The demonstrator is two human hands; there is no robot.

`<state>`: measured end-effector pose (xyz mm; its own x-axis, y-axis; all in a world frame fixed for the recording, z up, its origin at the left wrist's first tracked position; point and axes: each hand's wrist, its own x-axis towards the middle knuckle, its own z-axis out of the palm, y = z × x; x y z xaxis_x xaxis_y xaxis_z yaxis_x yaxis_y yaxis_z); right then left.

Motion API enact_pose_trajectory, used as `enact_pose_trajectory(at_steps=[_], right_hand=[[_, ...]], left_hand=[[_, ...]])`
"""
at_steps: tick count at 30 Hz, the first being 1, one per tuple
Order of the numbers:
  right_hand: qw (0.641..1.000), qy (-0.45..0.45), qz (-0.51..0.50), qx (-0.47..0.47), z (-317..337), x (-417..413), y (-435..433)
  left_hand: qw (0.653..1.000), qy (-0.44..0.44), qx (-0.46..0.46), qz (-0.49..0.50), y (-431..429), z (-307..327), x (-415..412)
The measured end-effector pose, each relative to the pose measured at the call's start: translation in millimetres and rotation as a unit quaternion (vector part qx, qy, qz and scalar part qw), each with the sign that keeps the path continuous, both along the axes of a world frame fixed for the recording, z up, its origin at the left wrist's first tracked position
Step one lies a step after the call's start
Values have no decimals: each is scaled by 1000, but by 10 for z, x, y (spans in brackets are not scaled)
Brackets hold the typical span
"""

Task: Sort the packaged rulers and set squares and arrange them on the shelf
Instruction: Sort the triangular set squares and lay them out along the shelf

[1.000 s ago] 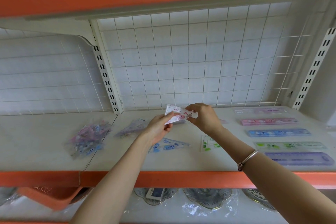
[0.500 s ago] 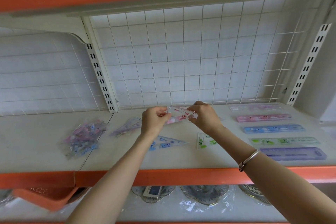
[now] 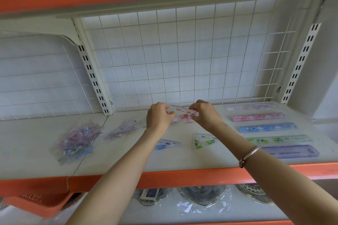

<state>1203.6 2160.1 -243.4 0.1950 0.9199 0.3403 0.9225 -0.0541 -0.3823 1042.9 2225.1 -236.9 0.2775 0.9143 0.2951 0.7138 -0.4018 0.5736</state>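
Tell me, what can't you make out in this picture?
Head view: ends of the pink printed plastic packet, hidden by the left hand and right hand.
Head view: clear bag of pastel packets, too blurred to count.
Head view: blue triangular packaged set square, left corner behind the left forearm.

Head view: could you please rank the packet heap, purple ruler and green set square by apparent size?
1. Packet heap, largest in area.
2. Purple ruler, longer but slim.
3. Green set square, clearly smallest.
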Motion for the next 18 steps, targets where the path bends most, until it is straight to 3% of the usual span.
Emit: enact_pose_trajectory(at_steps=[8, 18], right_hand=[[993, 47, -78, -80, 55, 381, 121], [978, 80, -87, -169, 34, 532, 282]], left_hand=[[994, 89, 68, -11, 93, -36, 62], [984, 165, 60, -37, 287, -173, 5]])
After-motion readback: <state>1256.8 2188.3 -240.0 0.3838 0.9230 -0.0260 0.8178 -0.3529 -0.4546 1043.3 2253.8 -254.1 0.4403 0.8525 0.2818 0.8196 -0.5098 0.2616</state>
